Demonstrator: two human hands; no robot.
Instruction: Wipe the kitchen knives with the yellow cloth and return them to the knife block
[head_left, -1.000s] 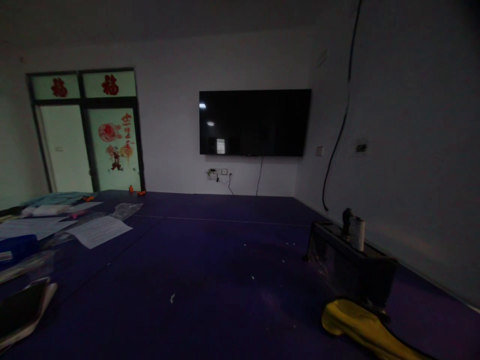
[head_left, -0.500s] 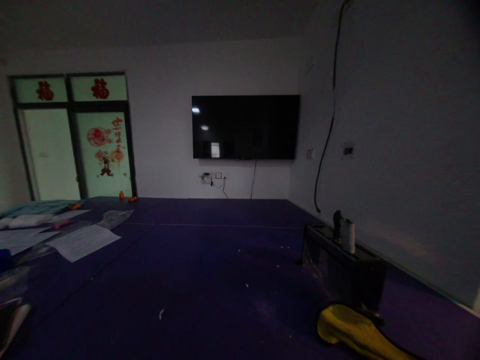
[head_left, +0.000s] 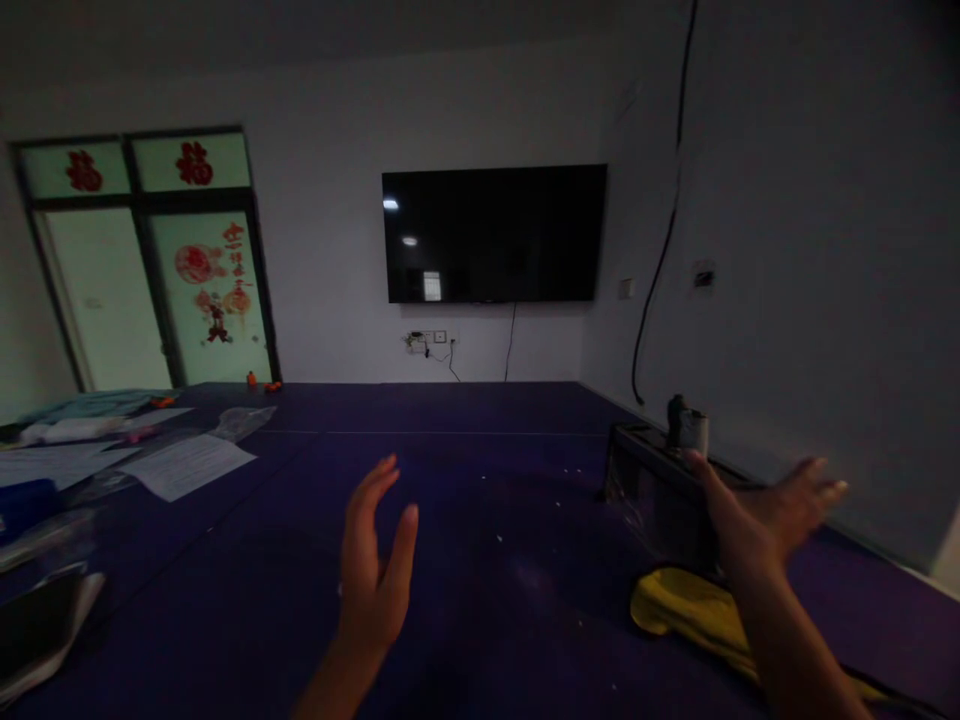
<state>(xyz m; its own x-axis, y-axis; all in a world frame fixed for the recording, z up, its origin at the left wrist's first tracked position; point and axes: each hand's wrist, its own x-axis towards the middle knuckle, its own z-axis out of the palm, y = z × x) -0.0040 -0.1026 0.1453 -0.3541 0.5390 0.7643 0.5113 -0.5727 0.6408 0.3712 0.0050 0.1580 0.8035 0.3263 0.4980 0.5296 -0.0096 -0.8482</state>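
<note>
My left hand (head_left: 375, 560) is raised over the purple table (head_left: 480, 600), thumb and fingers apart, with nothing in it. At the right, my right hand (head_left: 765, 515) is held up with its fingers spread, also holding nothing. Behind it stands a dark box-shaped case (head_left: 660, 500), partly covered by the hand, with a small dark object (head_left: 676, 420) and a pale cylinder (head_left: 697, 435) on top. A yellow cloth (head_left: 682, 605) with a dark edge lies below my right hand and is partly hidden by the forearm.
Papers (head_left: 187, 467), a clear plastic bag (head_left: 244, 422), a blue object (head_left: 28, 505) and a dark notebook (head_left: 45, 630) lie at the left. Small orange items (head_left: 273, 386) sit near the far edge. A cable (head_left: 660, 270) hangs along the right wall. A television (head_left: 495, 235) is mounted on the far wall.
Both my hands have come into view from below, open. The camera view has tilted slightly, so the room appears a little higher.
</note>
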